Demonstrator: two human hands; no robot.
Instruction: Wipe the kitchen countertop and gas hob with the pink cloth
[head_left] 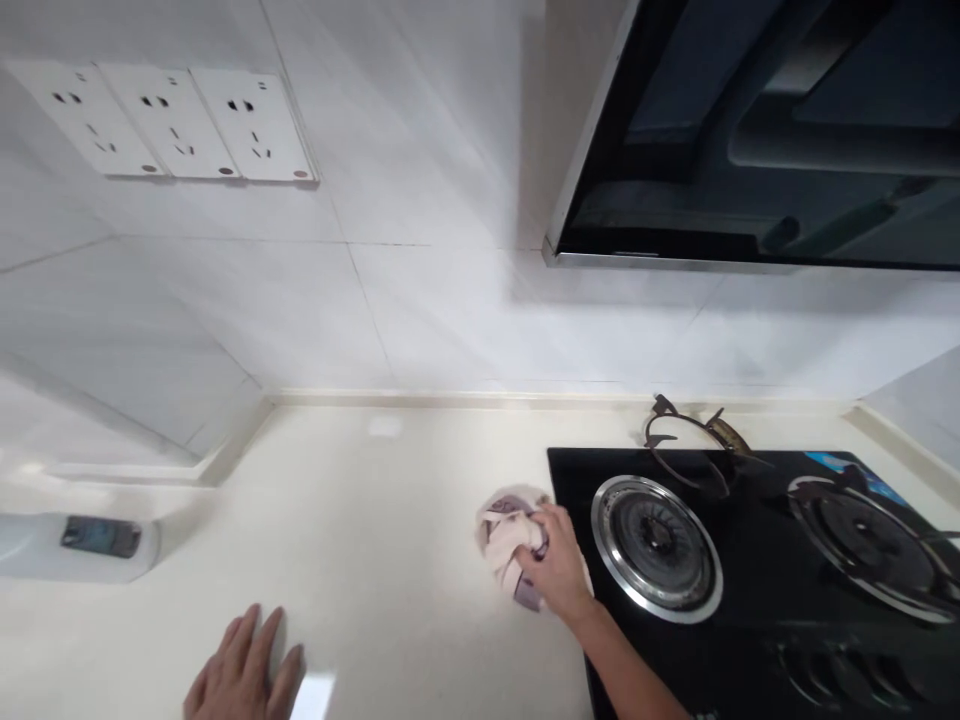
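Observation:
My right hand (556, 565) is closed around a crumpled cloth (510, 540), white with purple-grey parts. The cloth lies on the pale countertop (375, 560), close to the left edge of the black gas stove (750, 620). At the lower left, my left hand (244, 670) rests flat on the counter with its fingers stretched out and holds nothing. Part of that hand is cut off by the bottom of the view.
A round burner (658, 545) sits bare on the stove's left side. Its pan support (686, 440) leans at the back near the wall. A second burner (862, 535) is at right. A white bottle (75, 548) lies at far left. A dark range hood (750, 150) overhangs the stove.

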